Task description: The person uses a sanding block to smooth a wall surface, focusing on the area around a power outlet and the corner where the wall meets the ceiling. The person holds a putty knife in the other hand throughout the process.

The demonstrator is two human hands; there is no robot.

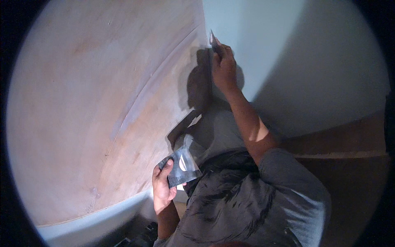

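My right hand point(224, 66), arm stretched forward, grips a small pointed tool point(212, 38), whose blade looks like a putty knife or trowel seen nearly edge-on. Its tip is at or close to the corner where the brownish plastered wall point(77, 77) meets the pale wall point(256, 34); contact cannot be told. Lower down, my left hand point(163, 182) holds a flat, shiny plate point(182, 169) with dark smears, thumb on top and fingers beneath. A long curved-looking seam point(135, 100) with a paler band of filler runs over the plastered wall.
The corner lies under the shadow of my hand. A pale strip point(101, 216) borders the plastered wall at the lower left, with dark objects point(148, 230) below it. On the right, a brown surface point(339, 129) with a light edge lies in shade.
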